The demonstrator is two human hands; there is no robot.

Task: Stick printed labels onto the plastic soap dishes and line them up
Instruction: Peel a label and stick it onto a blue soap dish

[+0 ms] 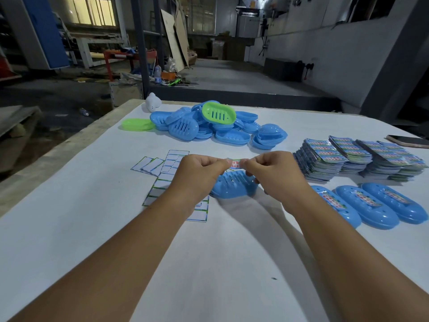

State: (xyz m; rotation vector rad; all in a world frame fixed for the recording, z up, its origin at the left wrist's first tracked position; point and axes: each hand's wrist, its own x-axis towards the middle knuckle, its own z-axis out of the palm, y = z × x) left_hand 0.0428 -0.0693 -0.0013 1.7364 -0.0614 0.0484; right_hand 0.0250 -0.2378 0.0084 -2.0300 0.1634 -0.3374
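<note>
A: Any legible text? The label [235, 164] pinched between the left hand [197, 169] and right hand [274, 173]?
B: Red characters on white, too blurred to read.
A: Stacked label sheets [357, 156]? Labelled dishes [371, 203]?
B: Coloured print only. Nothing legible anywhere.
</note>
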